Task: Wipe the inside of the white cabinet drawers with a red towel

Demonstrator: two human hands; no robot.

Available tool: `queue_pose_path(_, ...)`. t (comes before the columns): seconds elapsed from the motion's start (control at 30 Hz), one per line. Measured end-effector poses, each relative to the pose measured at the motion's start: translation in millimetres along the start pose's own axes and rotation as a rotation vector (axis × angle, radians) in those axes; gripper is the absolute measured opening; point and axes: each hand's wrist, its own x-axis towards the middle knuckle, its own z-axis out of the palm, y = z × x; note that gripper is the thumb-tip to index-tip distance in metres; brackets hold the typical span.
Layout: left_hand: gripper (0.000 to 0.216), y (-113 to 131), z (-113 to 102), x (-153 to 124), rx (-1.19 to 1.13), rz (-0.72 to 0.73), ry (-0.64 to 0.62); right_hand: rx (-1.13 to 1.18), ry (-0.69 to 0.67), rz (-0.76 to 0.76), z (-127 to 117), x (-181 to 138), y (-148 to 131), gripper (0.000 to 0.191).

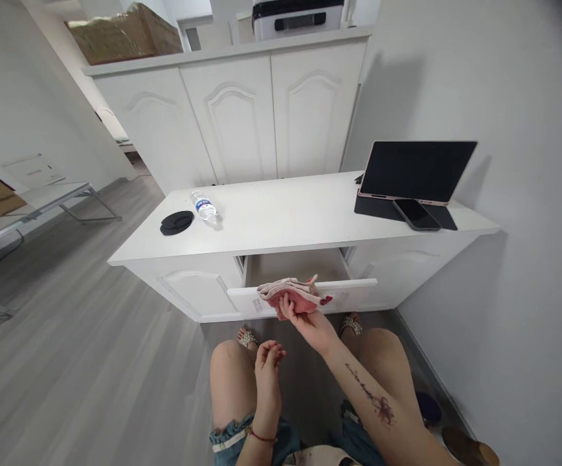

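Note:
My right hand (310, 323) is closed on a folded red-and-pink cloth (293, 298), gripping its near side from below. Layered pale edges show along the cloth's top, and a small red detail sticks out at its right end. It is held in front of the pulled-out drawer (353, 285), covering part of the drawer's front edge. My left hand (269, 362) hovers over my left knee, fingers loosely bent and nothing visible in them. The visible inside of the drawer has a plain greyish bottom.
On the white cabinet top (281, 220) are a clear plastic bottle (204, 207), a black round flat object (177, 222), a tablet (417, 169) on a dark stand and a phone (415, 214). A taller cabinet (232, 116) stands behind; a wall (528, 291) borders the right.

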Motion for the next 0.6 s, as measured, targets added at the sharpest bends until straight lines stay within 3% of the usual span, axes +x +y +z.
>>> queue_pose_path(0.27,0.029,12.5,42.8,17.5,-0.071,-0.085,-0.087,-0.074,0.046,-0.142,-6.1,-32.4,-37.8,0.034)
queue_pose_path(0.43,0.03,13.3,73.7,27.3,-0.112,-0.167,-0.14,-0.325,0.047,-0.264,-16.8,-50.7,-65.0,0.032)
queue_pose_path(0.6,0.037,8.1,89.8,35.0,-0.117,-0.174,-0.137,-0.5,0.064,-0.395,-31.3,-68.0,-95.3,0.035)
